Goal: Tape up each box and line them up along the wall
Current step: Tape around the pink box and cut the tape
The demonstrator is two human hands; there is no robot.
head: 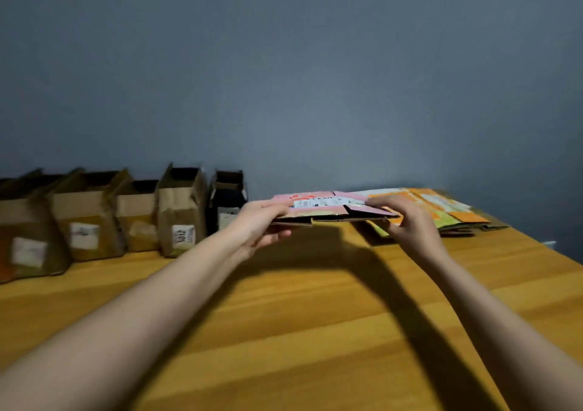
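Note:
A flattened pink box (328, 210) with a white label is held level above the wooden table (284, 316). My left hand (262, 224) grips its left edge, thumb on top and fingers underneath. My right hand (407, 221) grips its right edge the same way. Behind it, at the back right, lies a pile of flattened boxes (441, 211) in orange, green and white. Along the grey wall (284, 79) at the left stands a row of several upright boxes (94, 218) with open tops, most brown, the rightmost one dark (227, 205).
The table's right edge (536, 240) runs diagonally near the pile. The hands cast a dark shadow on the tabletop beneath the pink box. No tape is in view.

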